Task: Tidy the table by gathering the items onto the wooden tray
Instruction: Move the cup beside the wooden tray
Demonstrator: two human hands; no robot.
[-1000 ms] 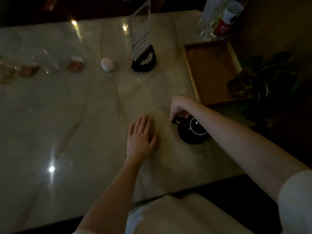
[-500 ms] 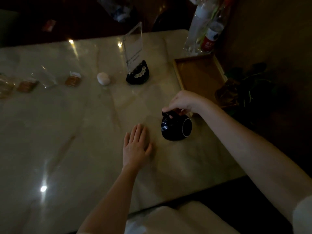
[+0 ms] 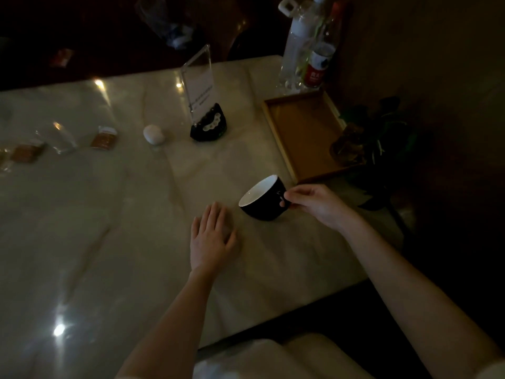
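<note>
The pale marble tabletop [image 3: 109, 228] carries it all, with the shallow rectangular wooden tray [image 3: 276, 127] bare at its right edge. Your black ceramic cup with white inside [image 3: 262, 203] hangs tilted just short of that tray, pinched at the handle by your right hand [image 3: 314, 205]. Level it, then lower gently. Your left hand [image 3: 211, 239] lies flat, holding nothing.

- My left hand [image 3: 211, 239] lies flat, palm down, fingers straight and slightly spread, forearm bare.
- My right hand [image 3: 314, 203] reaches forward, its thumb and fingers curled in a pinch on the handle of the black white-lined ceramic cup [image 3: 263, 199].
</note>
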